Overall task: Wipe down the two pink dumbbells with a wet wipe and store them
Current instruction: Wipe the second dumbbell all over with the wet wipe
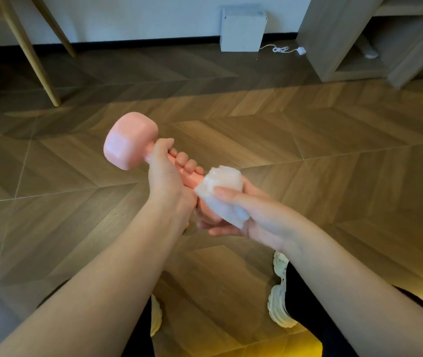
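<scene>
Dumbbell (130, 140) position: held tilted in the air above the wooden floor (334, 150). Only one pink dumbbell is in view; the second is not visible.

Up and left of the dumbbell stand slanted wooden legs (37, 63). The dumbbell's far head is bare and points up-left. Just right of that head, the left hand (165, 173) grips the handle, with the fingers curled round it. Right of the left hand, the wet wipe (220, 191) covers the dumbbell's near head, which is hidden under it. The right hand (251, 215) cups the wipe, with the thumb pressing it onto the head and the fingers curled beneath. Well beyond the dumbbell, up and right, a white box (242, 28) sits against the wall with a cable (281, 49) beside it. A shelf unit (359, 47) stands further right.

Step in hand, as judged: wiping the near head.

1. Hold the handle firmly in the left hand so the weight cannot twist.
2. Turn the wipe round the head until every side and the flat end are covered.
3. Slide the wipe along the handle, shifting the left-hand grip to expose the part under the fingers.
4. Finish on the bare far head.

Caution: a wet handle may slip. Hold it clear of the shoes (280, 300) below the dumbbell.
</scene>
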Tool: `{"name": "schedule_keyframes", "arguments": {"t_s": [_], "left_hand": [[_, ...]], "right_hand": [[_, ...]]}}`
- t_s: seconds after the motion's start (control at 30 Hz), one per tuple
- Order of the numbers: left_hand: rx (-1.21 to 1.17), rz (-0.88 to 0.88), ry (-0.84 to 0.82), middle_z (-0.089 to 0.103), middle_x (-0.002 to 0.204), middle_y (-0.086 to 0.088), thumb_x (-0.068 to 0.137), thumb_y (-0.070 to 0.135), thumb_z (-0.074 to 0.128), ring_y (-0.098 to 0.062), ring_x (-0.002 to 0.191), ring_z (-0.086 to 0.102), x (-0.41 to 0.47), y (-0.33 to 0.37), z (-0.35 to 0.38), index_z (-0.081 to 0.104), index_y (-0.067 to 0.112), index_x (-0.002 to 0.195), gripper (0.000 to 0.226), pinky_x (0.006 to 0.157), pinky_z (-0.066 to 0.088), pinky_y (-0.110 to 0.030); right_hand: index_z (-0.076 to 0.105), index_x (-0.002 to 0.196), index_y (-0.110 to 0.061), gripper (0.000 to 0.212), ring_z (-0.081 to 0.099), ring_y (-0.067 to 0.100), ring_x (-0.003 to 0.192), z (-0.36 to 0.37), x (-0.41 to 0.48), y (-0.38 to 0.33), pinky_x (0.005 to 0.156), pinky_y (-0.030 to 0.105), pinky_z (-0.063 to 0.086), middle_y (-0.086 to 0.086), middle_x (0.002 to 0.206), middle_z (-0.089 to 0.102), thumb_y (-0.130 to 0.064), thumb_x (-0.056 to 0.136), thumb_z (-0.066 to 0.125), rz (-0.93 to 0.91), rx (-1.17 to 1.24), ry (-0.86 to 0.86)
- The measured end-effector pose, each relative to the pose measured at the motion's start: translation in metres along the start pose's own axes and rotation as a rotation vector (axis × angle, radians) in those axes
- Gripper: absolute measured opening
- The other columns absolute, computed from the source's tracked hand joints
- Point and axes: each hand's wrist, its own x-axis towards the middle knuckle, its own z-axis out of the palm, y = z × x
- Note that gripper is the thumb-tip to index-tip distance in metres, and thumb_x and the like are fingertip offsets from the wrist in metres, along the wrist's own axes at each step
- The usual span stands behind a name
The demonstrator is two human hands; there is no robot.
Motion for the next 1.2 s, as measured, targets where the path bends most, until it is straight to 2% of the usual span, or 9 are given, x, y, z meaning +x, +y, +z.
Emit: {"name": "schedule_keyframes", "arguments": {"t_s": [0.13, 0.23, 0.4, 0.5, 0.6, 0.73, 0.9, 1.0, 1.2], "left_hand": [[-0.034, 0.021, 0.002, 0.026, 0.057, 0.005, 0.092, 0.018, 0.053, -0.011, 0.044, 0.026, 0.003, 0.000, -0.002, 0.032, 0.020, 0.069, 0.032, 0.042, 0.030, -0.021], [-0.038, -0.019, -0.003, 0.027, 0.049, 0.006, 0.091, 0.021, 0.053, -0.011, 0.039, 0.026, 0.003, 0.005, -0.003, 0.033, 0.021, 0.064, 0.034, 0.044, 0.032, -0.021], [-0.048, -0.035, 0.023, 0.027, 0.049, 0.009, 0.093, 0.022, 0.051, -0.010, 0.039, 0.025, 0.006, 0.010, -0.004, 0.033, 0.022, 0.066, 0.032, 0.048, 0.030, -0.023], [-0.041, -0.032, 0.016, 0.027, 0.048, 0.008, 0.093, 0.022, 0.050, -0.010, 0.039, 0.025, 0.005, 0.009, -0.002, 0.033, 0.022, 0.066, 0.032, 0.048, 0.030, -0.023], [-0.035, -0.025, -0.003, 0.027, 0.047, 0.007, 0.093, 0.021, 0.050, -0.011, 0.036, 0.026, 0.002, 0.007, -0.001, 0.032, 0.021, 0.064, 0.034, 0.044, 0.032, -0.020], [-0.039, -0.014, -0.020, 0.026, 0.048, 0.006, 0.093, 0.019, 0.051, -0.011, 0.037, 0.025, 0.002, 0.005, 0.000, 0.031, 0.020, 0.064, 0.034, 0.040, 0.030, -0.016], [-0.044, -0.022, 0.000, 0.035, 0.049, 0.006, 0.090, 0.021, 0.056, -0.012, 0.040, 0.035, 0.004, 0.009, 0.000, 0.038, 0.019, 0.063, 0.033, 0.049, 0.038, -0.022], [-0.032, -0.025, 0.037, 0.045, 0.053, 0.003, 0.089, 0.022, 0.061, -0.014, 0.046, 0.046, 0.005, 0.009, 0.001, 0.042, 0.017, 0.063, 0.032, 0.058, 0.045, -0.026], [-0.056, -0.036, 0.034, 0.028, 0.049, 0.007, 0.093, 0.023, 0.054, -0.011, 0.039, 0.028, 0.007, 0.008, 0.001, 0.033, 0.021, 0.068, 0.033, 0.045, 0.031, -0.021]], "right_hand": [[0.051, 0.133, -0.016, 0.061, 0.070, 0.031, 0.081, 0.007, 0.009, 0.005, 0.060, 0.030, 0.059, 0.024, 0.100, 0.071, -0.060, 0.090, 0.049, 0.006, -0.088, 0.071], [0.054, 0.133, -0.012, 0.056, 0.068, 0.035, 0.096, -0.002, 0.005, 0.000, 0.070, 0.036, 0.060, 0.027, 0.110, 0.068, -0.053, 0.095, 0.045, 0.026, -0.003, -0.083], [0.051, 0.135, -0.008, 0.058, 0.065, 0.043, 0.110, -0.013, 0.001, -0.002, 0.085, 0.044, 0.058, 0.026, 0.122, 0.064, -0.029, 0.084, 0.069, 0.009, 0.031, -0.185], [0.043, 0.138, -0.029, 0.072, 0.069, 0.038, 0.103, -0.007, 0.001, -0.001, 0.075, 0.038, 0.059, 0.018, 0.119, 0.069, -0.025, 0.076, 0.078, -0.019, -0.003, -0.101], [0.040, 0.133, -0.037, 0.067, 0.074, 0.028, 0.090, 0.006, 0.004, 0.004, 0.064, 0.032, 0.059, 0.013, 0.105, 0.074, -0.034, 0.077, 0.077, -0.047, -0.116, 0.056], [0.045, 0.131, -0.032, 0.050, 0.072, 0.026, 0.078, 0.010, 0.006, 0.007, 0.058, 0.029, 0.056, 0.014, 0.097, 0.075, -0.054, 0.089, 0.060, -0.070, -0.130, 0.143], [0.047, 0.136, -0.016, 0.049, 0.071, 0.034, 0.085, 0.003, 0.002, 0.002, 0.061, 0.033, 0.058, 0.024, 0.104, 0.071, -0.049, 0.100, 0.042, -0.043, 0.011, 0.049], [0.044, 0.140, -0.019, 0.045, 0.072, 0.031, 0.088, 0.001, 0.001, 0.003, 0.064, 0.036, 0.059, 0.017, 0.110, 0.071, -0.036, 0.099, 0.051, -0.096, 0.039, 0.046], [0.052, 0.130, -0.031, 0.051, 0.072, 0.024, 0.094, 0.005, 0.003, 0.006, 0.065, 0.038, 0.059, 0.008, 0.118, 0.070, -0.035, 0.083, 0.069, -0.119, 0.015, 0.127]]}}
